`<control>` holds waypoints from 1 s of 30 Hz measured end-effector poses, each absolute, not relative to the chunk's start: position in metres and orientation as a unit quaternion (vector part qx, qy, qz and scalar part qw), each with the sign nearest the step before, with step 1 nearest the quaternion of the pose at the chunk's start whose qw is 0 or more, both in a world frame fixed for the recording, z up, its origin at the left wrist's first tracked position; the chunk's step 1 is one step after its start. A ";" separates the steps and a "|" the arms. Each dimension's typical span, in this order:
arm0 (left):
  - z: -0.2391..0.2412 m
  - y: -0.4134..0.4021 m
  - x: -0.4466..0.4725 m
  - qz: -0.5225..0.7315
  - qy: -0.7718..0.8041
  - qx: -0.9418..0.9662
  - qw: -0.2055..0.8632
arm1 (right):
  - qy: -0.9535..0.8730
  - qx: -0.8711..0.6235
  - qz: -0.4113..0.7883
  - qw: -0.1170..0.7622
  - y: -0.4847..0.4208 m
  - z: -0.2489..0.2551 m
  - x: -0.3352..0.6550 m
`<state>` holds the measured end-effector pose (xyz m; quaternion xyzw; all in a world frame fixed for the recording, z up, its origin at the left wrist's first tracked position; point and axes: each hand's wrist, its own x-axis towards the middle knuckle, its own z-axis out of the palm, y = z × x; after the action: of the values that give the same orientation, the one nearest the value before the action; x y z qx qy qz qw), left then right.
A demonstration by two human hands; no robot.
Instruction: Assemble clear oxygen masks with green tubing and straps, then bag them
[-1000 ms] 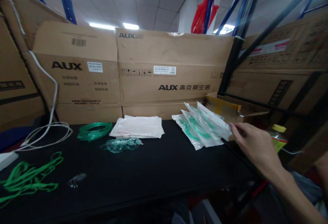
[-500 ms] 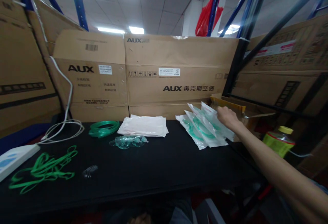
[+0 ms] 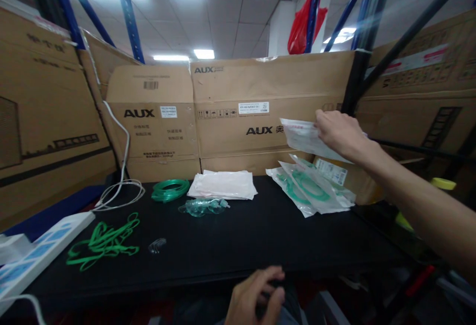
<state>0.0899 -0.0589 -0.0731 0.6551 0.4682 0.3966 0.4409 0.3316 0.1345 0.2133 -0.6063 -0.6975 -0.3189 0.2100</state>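
My right hand [image 3: 340,134] grips the top edge of a whitish plastic packet [image 3: 299,136] with faint red print, holding it up in front of the cardboard. Below it, several clear packets [image 3: 308,186] with coiled green tubing inside lie overlapping on the black table. My left hand [image 3: 256,295] is over the table's front edge, fingers loosely curled, thumb apart, nothing visible in it. Mid-table lie a stack of white packets [image 3: 223,185], a clear green mask-like piece [image 3: 204,207] and a coil of green tubing [image 3: 170,189].
Green elastic straps [image 3: 106,245] and small clear or metallic strips [image 3: 156,245] lie front left, beside a white power strip [image 3: 44,250]. Cardboard panels [image 3: 223,141] wall the back. An open carton [image 3: 362,186] and a yellow-capped bottle [image 3: 442,184] stand at right.
My right hand has lifted a packet up from the pile of tubing packets. My left hand has risen into view at the bottom. The view has turned slightly left.
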 end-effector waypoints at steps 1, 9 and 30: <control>-0.056 -0.050 0.097 0.482 0.434 0.597 0.472 | -0.706 -0.591 -0.328 0.209 0.124 0.212 0.320; 0.035 0.017 0.114 0.668 0.230 0.272 0.654 | -0.805 -0.399 -0.391 0.199 0.034 0.128 0.228; -0.002 0.034 0.083 0.678 0.270 0.339 0.593 | -0.482 -0.431 0.462 0.607 0.030 -0.012 0.293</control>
<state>0.0834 0.0345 -0.0022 0.3394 0.2703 0.6783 0.5930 0.2930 0.0305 -0.0119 -0.4308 -0.4822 0.4619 0.6071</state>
